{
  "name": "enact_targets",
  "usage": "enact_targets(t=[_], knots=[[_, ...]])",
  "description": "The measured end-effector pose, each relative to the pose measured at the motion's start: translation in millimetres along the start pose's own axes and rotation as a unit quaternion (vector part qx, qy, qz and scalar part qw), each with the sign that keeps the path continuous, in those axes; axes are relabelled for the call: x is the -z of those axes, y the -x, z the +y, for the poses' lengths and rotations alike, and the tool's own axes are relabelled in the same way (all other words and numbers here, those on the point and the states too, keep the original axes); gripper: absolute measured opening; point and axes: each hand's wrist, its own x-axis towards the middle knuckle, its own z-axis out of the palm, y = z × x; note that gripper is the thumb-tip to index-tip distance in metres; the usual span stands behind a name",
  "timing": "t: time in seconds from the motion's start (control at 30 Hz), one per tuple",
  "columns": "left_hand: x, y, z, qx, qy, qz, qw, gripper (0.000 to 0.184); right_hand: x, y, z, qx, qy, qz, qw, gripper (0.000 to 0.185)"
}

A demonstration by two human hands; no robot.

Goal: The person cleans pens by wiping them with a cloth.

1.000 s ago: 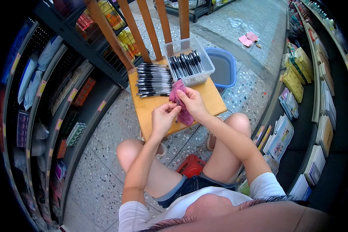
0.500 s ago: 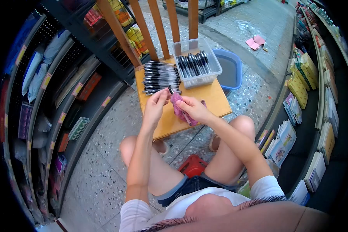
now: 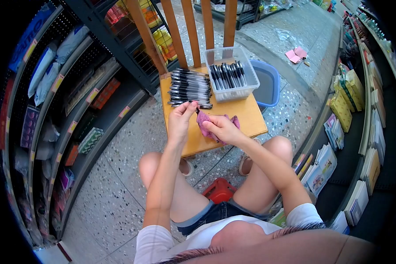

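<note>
1. One slim, dark-ended pen [image 3: 197, 110], between both hands, over the yellow wooden chair seat [image 3: 250, 118].
2. Left hand [image 3: 179, 122]: fingertips pinched on its end.
3. Right hand [image 3: 225, 130]: closed around crumpled pink cloth [image 3: 203, 122].
4. Beyond: loose black-and-clear pens [image 3: 189, 89] beside a clear plastic box [image 3: 237, 94].

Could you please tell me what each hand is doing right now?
Left hand: closed, pinching the dark end of a pen.
Right hand: closed, gripping the pink cloth around the pen.

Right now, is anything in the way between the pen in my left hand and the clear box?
Yes, low down: the ends of the loose pens, then the near wall of the clear box. Your right hand and the pink cloth sit off that path, nearer you.
</note>
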Motion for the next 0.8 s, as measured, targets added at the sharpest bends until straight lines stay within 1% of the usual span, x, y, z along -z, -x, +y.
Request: enact_targets(t=[0.1, 0.2, 0.27, 0.3, 0.33, 0.43, 0.53, 0.63, 0.8], knots=[[1.6, 1.1, 4.6, 0.015, 0.005, 0.022, 1.000, 0.015, 3.3, 2.6, -7.8, -0.039, 0.036, -0.025, 0.998, 0.025], [3.2, -0.3, 4.4, 0.019, 0.022, 0.040, 0.999, 0.014, 6.5, 4.4, -4.5, -0.026, 0.008, -0.038, 0.999, 0.027], [2.7, 1.4, 5.8, 0.041, 0.002, 0.010, 0.999, 0.014, 8.0, 1.9, 2.6, -0.071, -0.070, -0.001, 0.995, 0.028], [1.6, 2.8, 6.9, 0.052, -0.007, -0.005, 0.999, 0.014, 6.2, 1.6, -3.0, -0.093, -0.109, 0.017, 0.990, 0.029], [-2.7, 4.8, 6.5, 0.057, -0.004, -0.021, 0.998, 0.014, 0.6, 4.5, -20.0, -0.100, -0.166, 0.061, 0.979, 0.029], [-14.3, 9.5, 4.8, 0.066, 0.000, -0.056, 0.996, 0.015, 6.7, 1.7, -11.0, -0.085, -0.178, 0.041, 0.980, 0.026], [-10.3, 7.0, 5.3, 0.052, -0.004, -0.050, 0.997, 0.015, 6.7, 0.5, -5.9, -0.047, -0.158, 0.008, 0.986, 0.026], [-3.6, 4.2, 2.8, 0.039, 0.006, -0.024, 0.999, 0.014, 5.4, -0.7, 4.1, -0.046, -0.101, -0.019, 0.994, 0.028], [2.4, 2.4, 9.5, 0.044, 0.022, 0.013, 0.999, 0.013, 3.4, 2.3, -1.5, -0.048, -0.080, -0.032, 0.995, 0.030]])
